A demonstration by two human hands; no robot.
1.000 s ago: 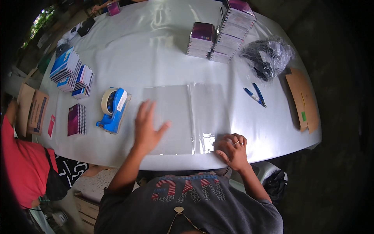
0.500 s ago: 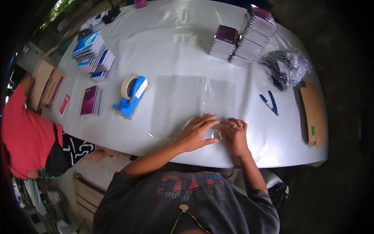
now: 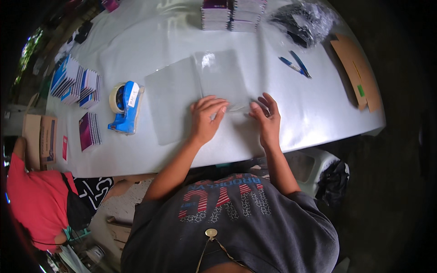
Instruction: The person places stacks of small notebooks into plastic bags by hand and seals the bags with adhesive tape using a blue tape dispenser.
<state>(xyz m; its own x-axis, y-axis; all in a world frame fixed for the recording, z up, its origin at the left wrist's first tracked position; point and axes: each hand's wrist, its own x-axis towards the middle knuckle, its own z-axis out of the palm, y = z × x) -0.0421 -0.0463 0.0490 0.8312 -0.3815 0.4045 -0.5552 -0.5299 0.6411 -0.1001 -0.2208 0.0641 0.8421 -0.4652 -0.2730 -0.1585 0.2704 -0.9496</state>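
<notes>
Two clear plastic sheets, perhaps sleeves or bags, lie in front of me: the left sheet [image 3: 170, 100] and the right sheet [image 3: 223, 75], which meet along a crease or overlap. At the near edge of the right sheet, my left hand [image 3: 208, 119] has thumb and fingertips together, pinching the plastic. My right hand [image 3: 267, 119] is just beyond that sheet's near right corner, thumb and fingers apart, holding nothing I can see. A thin glossy strip of the edge shows between the hands.
Left of the sheets stand a blue tape dispenser [image 3: 127, 109], a purple notebook stack [image 3: 89, 131] and blue notebook stacks [image 3: 75, 84]. Further purple stacks [image 3: 216, 18] are at the back. Right are blue nippers [image 3: 296, 66], crumpled plastic [image 3: 302, 22] and cardboard [image 3: 357, 75]. A person in red [image 3: 38, 204] is at left.
My view has turned, so the table's things appear shifted. My hands, close together before, have spread apart; the right one has opened, while the left stays at the sheet's near edge.
</notes>
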